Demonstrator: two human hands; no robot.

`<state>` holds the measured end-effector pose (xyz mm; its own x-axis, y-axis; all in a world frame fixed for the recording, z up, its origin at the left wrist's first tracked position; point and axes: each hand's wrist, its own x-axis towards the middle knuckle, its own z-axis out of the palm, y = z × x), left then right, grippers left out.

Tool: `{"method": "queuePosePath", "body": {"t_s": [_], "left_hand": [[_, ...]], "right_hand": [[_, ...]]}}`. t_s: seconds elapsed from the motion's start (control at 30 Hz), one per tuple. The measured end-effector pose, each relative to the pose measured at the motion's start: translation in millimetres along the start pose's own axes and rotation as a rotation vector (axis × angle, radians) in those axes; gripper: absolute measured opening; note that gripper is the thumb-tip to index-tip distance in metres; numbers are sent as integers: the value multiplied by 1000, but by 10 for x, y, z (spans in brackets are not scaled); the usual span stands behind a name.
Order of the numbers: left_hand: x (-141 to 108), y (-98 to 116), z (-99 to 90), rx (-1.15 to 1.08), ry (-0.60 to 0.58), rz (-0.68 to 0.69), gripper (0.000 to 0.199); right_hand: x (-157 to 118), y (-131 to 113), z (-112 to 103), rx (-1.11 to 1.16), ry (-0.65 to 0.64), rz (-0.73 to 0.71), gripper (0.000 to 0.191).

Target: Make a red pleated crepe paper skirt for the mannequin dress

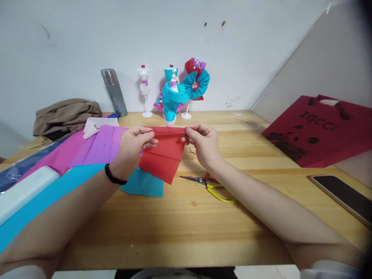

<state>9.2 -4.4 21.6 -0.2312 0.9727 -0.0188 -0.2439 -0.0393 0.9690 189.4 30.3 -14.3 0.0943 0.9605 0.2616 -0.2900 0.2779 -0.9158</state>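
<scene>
A piece of red crepe paper [164,155] hangs between my two hands over the table, its top edge stretched nearly level. My left hand [132,145] pinches the top left corner, and a black band circles that wrist. At the top right corner, my right hand [203,141] grips the edge between thumb and fingers. Below the red sheet lies a blue crepe paper piece [148,186]. Just under my right wrist rest scissors [207,184] with yellow handles. Straight ahead stands a small dress form [173,97] wrapped in blue paper.
Purple crepe paper [100,145], pink paper and a long white object [26,192] lie on the left. Behind are a grey bottle [114,93], brown cloth [65,114] and a bare white dress form [143,83]. A red bag [316,131] and phone [343,193] occupy the right.
</scene>
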Motion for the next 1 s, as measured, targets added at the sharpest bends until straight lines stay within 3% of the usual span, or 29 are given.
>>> {"method": "queuePosePath", "body": {"t_s": [1.0], "left_hand": [[25,91,-29,21,-18,-102,16]], "right_hand": [[-18,-18,15,41,-21,162,22]]}}
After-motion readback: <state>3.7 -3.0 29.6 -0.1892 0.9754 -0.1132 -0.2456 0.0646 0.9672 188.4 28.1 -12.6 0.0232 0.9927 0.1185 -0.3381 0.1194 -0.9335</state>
